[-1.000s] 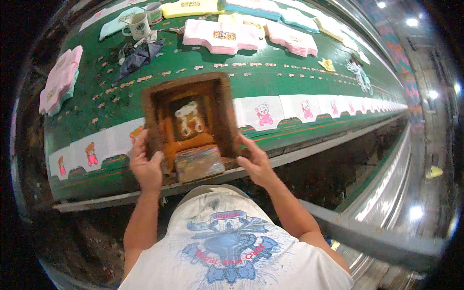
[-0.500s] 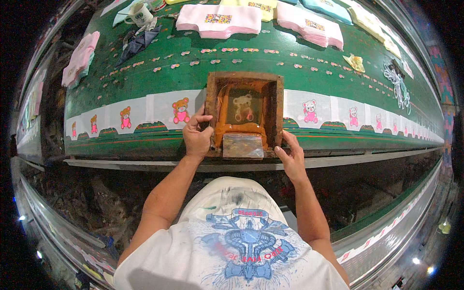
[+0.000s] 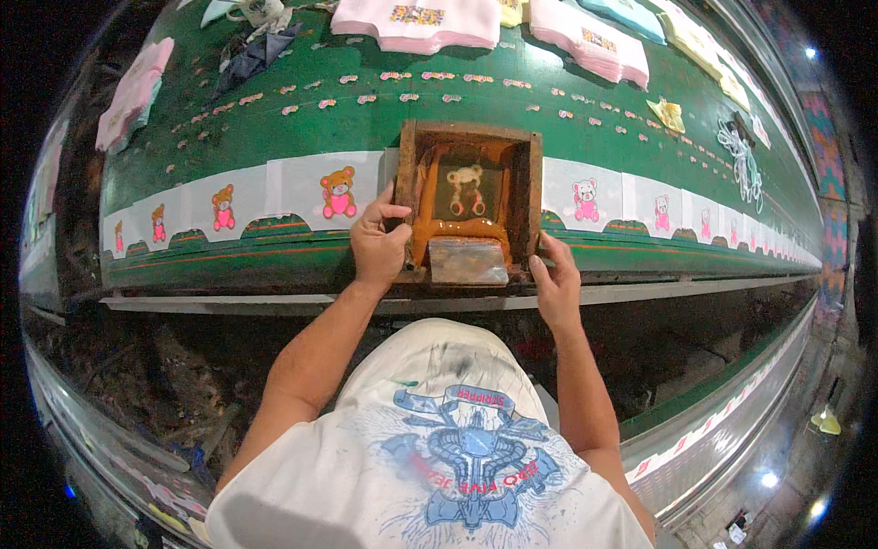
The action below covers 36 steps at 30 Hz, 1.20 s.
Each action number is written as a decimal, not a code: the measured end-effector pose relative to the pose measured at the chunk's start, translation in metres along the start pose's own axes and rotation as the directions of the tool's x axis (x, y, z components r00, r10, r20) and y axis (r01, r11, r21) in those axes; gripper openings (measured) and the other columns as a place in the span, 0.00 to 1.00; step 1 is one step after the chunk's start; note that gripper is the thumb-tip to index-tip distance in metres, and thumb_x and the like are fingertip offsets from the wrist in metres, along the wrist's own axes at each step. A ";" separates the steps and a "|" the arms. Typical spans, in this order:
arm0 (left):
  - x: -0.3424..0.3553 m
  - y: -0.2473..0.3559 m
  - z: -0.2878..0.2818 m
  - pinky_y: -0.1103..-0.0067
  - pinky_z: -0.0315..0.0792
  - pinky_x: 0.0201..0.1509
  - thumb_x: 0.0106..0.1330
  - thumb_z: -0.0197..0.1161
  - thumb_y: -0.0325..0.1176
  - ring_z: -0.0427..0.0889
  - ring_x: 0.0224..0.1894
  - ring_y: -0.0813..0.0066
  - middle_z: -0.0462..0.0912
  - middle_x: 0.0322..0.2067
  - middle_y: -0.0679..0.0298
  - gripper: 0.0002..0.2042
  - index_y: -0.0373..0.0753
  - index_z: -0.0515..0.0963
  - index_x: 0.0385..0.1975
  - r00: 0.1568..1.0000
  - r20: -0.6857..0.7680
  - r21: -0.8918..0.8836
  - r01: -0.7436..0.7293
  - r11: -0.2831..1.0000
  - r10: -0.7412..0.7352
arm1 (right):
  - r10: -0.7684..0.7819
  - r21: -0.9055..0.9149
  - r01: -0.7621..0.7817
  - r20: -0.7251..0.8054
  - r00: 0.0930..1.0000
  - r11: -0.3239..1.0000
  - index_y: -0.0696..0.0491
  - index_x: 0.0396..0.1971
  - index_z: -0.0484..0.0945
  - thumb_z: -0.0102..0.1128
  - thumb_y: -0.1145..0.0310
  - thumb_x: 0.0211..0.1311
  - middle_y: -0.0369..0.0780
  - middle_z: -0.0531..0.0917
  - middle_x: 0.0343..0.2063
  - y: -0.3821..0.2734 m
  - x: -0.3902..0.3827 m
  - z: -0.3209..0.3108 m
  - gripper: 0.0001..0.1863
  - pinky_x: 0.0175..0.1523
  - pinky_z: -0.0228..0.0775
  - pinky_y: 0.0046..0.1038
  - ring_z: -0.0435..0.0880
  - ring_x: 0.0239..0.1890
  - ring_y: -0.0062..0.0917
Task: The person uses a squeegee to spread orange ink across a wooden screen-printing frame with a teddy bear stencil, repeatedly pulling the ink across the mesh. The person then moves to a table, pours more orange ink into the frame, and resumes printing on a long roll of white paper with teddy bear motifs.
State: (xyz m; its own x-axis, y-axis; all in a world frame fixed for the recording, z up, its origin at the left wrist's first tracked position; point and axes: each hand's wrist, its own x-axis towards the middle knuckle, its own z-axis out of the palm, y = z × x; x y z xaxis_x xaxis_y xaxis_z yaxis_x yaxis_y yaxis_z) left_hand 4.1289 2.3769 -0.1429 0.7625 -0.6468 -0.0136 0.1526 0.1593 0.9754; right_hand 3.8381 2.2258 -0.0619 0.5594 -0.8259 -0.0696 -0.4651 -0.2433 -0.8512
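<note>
A deep wooden screen-printing frame [image 3: 536, 183] rests on the green table over the row of white cloth pieces. Its mesh carries a bear-shaped stencil [image 3: 466, 189], with brown-orange ink [image 3: 457, 229] smeared round it and pooled on the near side. Across the near end inside lies a flat, translucent squeegee-like blade [image 3: 468, 263]. My left hand [image 3: 380, 240] grips the frame's left wall, fingers curled against the wood. At the near right corner, my right hand [image 3: 556, 274] holds the frame between thumb and fingers. Printed brown bears with pink hearts [image 3: 338, 193] lie leftward; paler, unfinished-looking bears [image 3: 585, 199] lie rightward.
Stacks of pink cloth [image 3: 416, 27] line the far side, beside yellow and blue ones. A mug [image 3: 261, 11] and a dark rag [image 3: 258, 62] sit far left. White cords [image 3: 743, 165] and a crumpled yellow piece [image 3: 669, 115] lie right. A metal rail [image 3: 219, 303] edges the table.
The whole view has shifted slightly. The frame sits a little farther right against the neighbouring prints, and its stencil shows more sharply. Both hands keep their hold.
</note>
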 end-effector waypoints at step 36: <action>0.011 0.052 -0.001 0.57 0.71 0.77 0.65 0.72 0.26 0.80 0.69 0.46 0.84 0.66 0.46 0.28 0.31 0.81 0.67 0.910 0.333 0.799 -0.412 0.438 0.248 | -0.357 -0.275 0.582 0.572 0.739 0.765 0.57 0.61 0.85 0.62 0.86 0.61 0.49 0.90 0.57 -0.081 0.077 0.000 0.27 0.65 0.82 0.46 0.88 0.60 0.49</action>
State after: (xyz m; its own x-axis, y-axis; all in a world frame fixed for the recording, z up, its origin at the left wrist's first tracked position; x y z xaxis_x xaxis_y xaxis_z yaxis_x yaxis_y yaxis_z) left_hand 4.1457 2.3792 -0.0922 0.5218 -0.7976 0.3025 -0.7497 -0.2597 0.6087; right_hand 3.9188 2.1819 0.0022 0.9715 -0.2325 -0.0454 -0.2187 -0.8066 -0.5491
